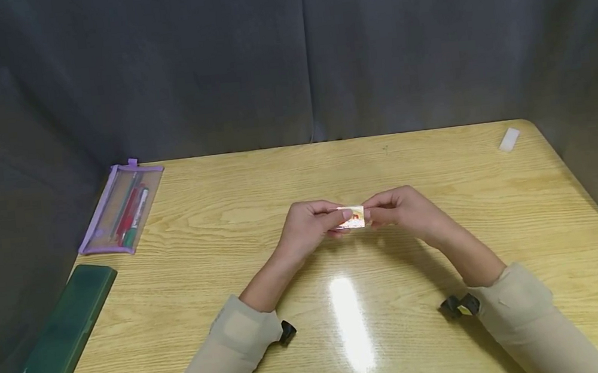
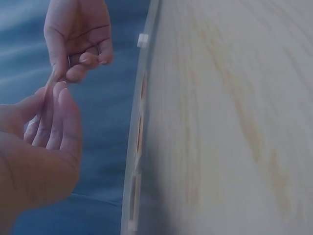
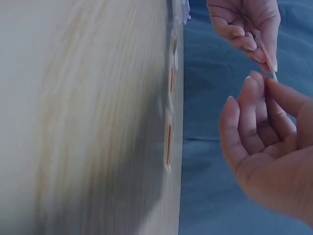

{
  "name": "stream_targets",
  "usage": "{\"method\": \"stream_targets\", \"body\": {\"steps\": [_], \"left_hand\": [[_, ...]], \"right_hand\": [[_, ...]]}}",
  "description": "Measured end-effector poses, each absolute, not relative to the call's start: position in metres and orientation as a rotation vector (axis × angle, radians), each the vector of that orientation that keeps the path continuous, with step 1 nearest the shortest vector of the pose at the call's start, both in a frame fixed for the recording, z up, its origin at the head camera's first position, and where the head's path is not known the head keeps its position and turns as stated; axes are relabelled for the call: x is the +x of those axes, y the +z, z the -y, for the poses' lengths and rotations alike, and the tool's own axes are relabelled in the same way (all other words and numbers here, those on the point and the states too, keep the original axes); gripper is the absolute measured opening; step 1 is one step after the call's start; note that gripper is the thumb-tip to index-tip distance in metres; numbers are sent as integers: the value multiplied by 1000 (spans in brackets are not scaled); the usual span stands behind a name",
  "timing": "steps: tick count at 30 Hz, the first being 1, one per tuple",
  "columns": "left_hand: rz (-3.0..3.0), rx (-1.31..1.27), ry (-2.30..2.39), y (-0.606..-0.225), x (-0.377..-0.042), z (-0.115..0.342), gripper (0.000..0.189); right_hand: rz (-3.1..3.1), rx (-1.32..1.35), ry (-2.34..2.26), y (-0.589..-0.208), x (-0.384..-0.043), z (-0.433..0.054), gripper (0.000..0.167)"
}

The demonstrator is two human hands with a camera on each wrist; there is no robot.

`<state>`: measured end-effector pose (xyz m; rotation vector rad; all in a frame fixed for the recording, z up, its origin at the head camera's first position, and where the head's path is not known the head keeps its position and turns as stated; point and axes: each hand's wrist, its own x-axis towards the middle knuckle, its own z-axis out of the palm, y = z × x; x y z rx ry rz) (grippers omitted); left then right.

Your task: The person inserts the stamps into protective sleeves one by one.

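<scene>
A small, thin card (image 1: 357,219) with a yellow, white and red print is held up over the middle of the table. My left hand (image 1: 307,228) pinches its left part, the thumb lying across the printed face. At the card's right edge, the thumb and forefinger of my right hand (image 1: 412,211) pinch it. Both wrist views show the card nearly edge-on between the fingertips, so its print cannot be seen there. The other fingers of the right hand (image 3: 264,142) are loosely curved in the right wrist view.
A purple-edged mesh pouch (image 1: 97,216) with several pens lies at the table's far left. Nearer on that side is a dark green case (image 1: 67,332). A white block like an eraser (image 1: 509,140) lies at the far right corner. Dark curtains (image 1: 212,69) hang behind the table (image 1: 215,218).
</scene>
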<state>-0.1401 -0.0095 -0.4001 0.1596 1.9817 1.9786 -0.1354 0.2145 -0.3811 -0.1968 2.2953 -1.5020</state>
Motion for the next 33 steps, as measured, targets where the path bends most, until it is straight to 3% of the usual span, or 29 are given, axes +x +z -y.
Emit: {"method": "stream_targets", "body": {"steps": [18, 33], "left_hand": [[-1970, 171, 1992, -397, -140, 10, 20], [-1936, 206, 1939, -392, -141, 7, 19]], "right_hand": [[-2258, -205, -1564, -379, -135, -218, 33], [-2294, -245, -1524, -376, -135, -217, 24]]}}
